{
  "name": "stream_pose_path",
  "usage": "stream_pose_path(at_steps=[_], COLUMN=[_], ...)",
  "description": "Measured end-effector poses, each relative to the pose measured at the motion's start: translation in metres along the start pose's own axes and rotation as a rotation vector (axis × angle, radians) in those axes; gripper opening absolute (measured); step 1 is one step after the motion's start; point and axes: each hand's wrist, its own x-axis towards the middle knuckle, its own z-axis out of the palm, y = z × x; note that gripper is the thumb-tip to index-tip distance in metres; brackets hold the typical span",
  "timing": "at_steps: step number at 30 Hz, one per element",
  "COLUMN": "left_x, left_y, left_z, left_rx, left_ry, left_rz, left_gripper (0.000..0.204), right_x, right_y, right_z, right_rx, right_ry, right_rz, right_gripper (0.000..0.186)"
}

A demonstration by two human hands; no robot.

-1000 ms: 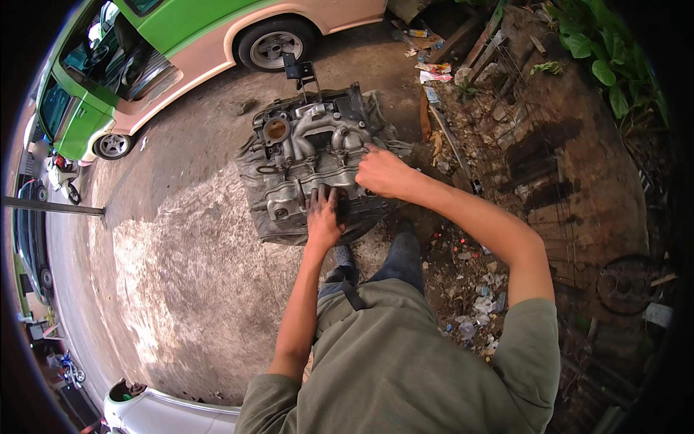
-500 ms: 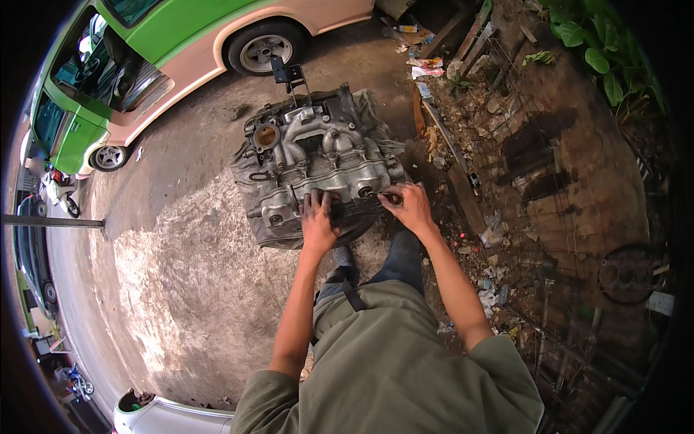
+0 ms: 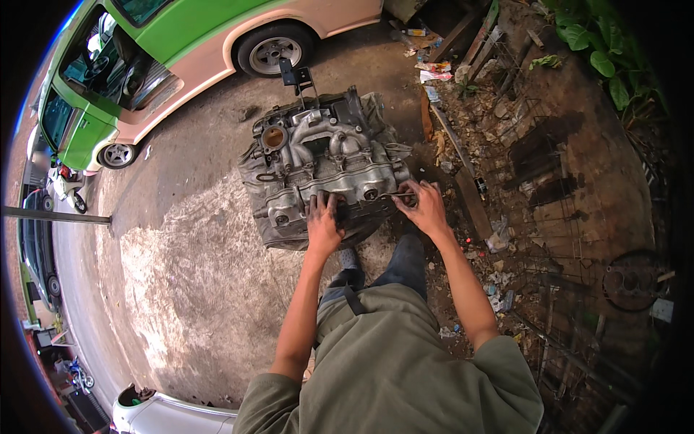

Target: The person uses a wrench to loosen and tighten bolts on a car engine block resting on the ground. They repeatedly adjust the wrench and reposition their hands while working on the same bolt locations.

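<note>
In front of my legs sits a greasy grey car engine (image 3: 318, 168) with cast intake pipes and a long metal cover along its near side. My left hand (image 3: 324, 223) rests on the near edge of that cover, blackened fingers extended over it and slightly apart. To its right, my right hand (image 3: 425, 208) pinches a thin metal rod-like tool (image 3: 397, 194) between thumb and fingers. The tool points left toward a round port (image 3: 371, 194) in the cover; whether its tip touches is too small to tell. A second round port (image 3: 282, 220) lies left of my left hand.
Dark crumpled sheeting (image 3: 254, 181) lies under the engine. A black bracket (image 3: 294, 75) rises from its far side. Beyond stands a green and pink van (image 3: 199, 58). Litter and a wooden plank (image 3: 471, 201) cover the ground at right. A silver car (image 3: 170, 414) is at lower left.
The whole view has shifted slightly, placing the engine a little further right and lower. My right hand has turned somewhat, and more of the thin tool shows. My left hand stays on the cover.
</note>
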Motion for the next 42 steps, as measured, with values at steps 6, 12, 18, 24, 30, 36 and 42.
stream_pose_path(at_steps=[6,12,18,24,30,36,42], left_x=[0.0,-0.002,-0.001,-0.001,-0.002,-0.001,-0.001], left_y=[0.0,-0.003,-0.005,-0.004,-0.004,-0.003,-0.003], left_z=[-0.001,0.004,0.004,0.004,0.004,0.002,0.002], left_rx=[0.001,-0.012,-0.023,-0.002,-0.017,-0.002,-0.017], left_ry=[-0.02,-0.016,-0.032,-0.032,-0.007,-0.017,-0.004], left_rz=[0.006,-0.013,-0.012,-0.014,-0.003,-0.005,-0.005], left_gripper=[0.094,0.096,0.098,0.099,0.099,0.098,0.096], right_x=[0.014,0.035,0.05,0.068,0.08,0.088,0.078], right_y=[-0.006,-0.015,-0.035,-0.054,-0.073,-0.082,-0.056], right_z=[-0.007,-0.017,-0.023,-0.024,-0.013,0.0,-0.01], right_rx=[-0.184,-0.354,-0.482,-0.64,-0.713,-0.742,-0.594], right_ry=[-0.023,-0.2,-0.257,-0.371,-0.335,-0.479,-0.4], right_rz=[-0.111,-0.259,-0.428,-0.573,-0.769,-0.799,-0.589], right_gripper=[0.032,0.037,0.036,0.035,0.022,0.019,0.033])
